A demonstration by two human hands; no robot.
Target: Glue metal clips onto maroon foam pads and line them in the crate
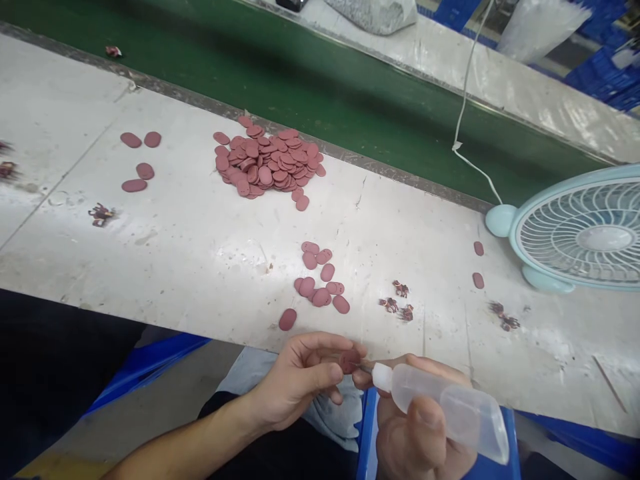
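Between thumb and fingers, my left hand point(305, 373) pinches a small reddish-brown oval disc point(349, 361) near the table's front edge. My right hand point(415, 427) is wrapped round a translucent squeeze bottle point(450, 407) with a white cap. The bottle's thin needle tip points left and reaches the disc; whether it touches cannot be made out. Just beyond my left hand lie a single disc point(287, 319) and a loose group of similar discs point(320, 297). A few small brown figures point(400, 307) lie beyond my right hand.
A large heap of discs point(270, 160) lies near the table's far edge, before a green belt point(350, 120). At the right stands a light-blue fan point(590, 230) with a white cable point(463, 113). More discs point(134, 185) and a brown figure point(101, 215) lie at the left.
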